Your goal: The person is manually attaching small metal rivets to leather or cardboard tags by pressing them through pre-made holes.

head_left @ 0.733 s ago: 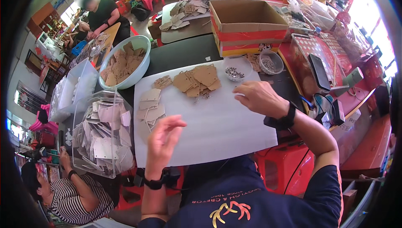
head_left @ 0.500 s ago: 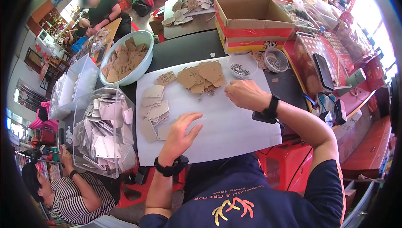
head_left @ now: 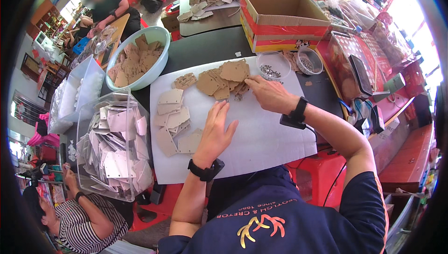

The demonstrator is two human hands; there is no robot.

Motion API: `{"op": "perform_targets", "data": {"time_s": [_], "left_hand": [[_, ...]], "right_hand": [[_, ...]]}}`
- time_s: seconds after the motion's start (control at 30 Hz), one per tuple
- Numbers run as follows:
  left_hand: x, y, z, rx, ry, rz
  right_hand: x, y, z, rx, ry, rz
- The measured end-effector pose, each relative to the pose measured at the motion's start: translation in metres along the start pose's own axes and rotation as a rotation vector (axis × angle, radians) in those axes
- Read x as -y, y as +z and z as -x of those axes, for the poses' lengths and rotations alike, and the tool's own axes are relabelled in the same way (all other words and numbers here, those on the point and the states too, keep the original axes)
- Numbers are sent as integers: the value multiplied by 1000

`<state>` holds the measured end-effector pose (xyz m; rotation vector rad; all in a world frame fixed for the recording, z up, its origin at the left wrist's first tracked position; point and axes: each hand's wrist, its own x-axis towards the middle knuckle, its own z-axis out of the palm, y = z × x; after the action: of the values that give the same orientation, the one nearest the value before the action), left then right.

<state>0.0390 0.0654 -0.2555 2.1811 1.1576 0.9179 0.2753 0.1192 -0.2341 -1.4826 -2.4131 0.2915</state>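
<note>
Right fingertips at the brown pile, tubs of metal bits just beyond

The right hand (head_left: 272, 96) is bent with its fingertips together at the right edge of a heap of flat brown card-like pieces (head_left: 223, 78); whether they grip one cannot be told. The left hand (head_left: 213, 136) is open and holds nothing visible, its fingers stretched toward the heap's near edge, thumb apart. Between the two hands, small loose silvery metal bits (head_left: 239, 97) lie on a white rectangular sheet (head_left: 261, 139).

Just beyond the right hand stands a clear round plastic tub (head_left: 281, 61) with silvery bits scattered over its bottom; farther right is a second clear round tub (head_left: 313, 70), also holding small bits. Behind them is an open brown cardboard box (head_left: 285, 31) with red and yellow bands.

Left of the left hand lie overlapping flat pale-grey pieces (head_left: 171, 114). Past these, a clear rectangular plastic bin (head_left: 129, 109) is heaped with similar pale pieces. Beyond it, a pale-blue oval plastic basin (head_left: 156, 73) holds brown pieces, and a translucent white rectangular bin (head_left: 83, 107) holds white contents too small to make out.
</note>
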Motion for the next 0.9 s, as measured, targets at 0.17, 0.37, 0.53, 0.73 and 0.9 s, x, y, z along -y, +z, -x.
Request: {"op": "perform_targets", "data": {"time_s": [0.17, 0.37, 0.53, 0.73, 0.9], "left_hand": [[6, 7, -5, -2, -16, -97], [5, 13, -17, -50, 17, -237], [12, 16, -25, -47, 14, -254], [11, 18, -30, -32, 24, -144], [13, 13, -35, -23, -48, 13]], "right_hand": [[5, -4, 4, 3, 28, 17], [12, 4, 14, 71, 25, 37], [15, 7, 10, 81, 64, 30], [12, 11, 11, 10, 75, -26], [11, 9, 7, 67, 107, 9]]}}
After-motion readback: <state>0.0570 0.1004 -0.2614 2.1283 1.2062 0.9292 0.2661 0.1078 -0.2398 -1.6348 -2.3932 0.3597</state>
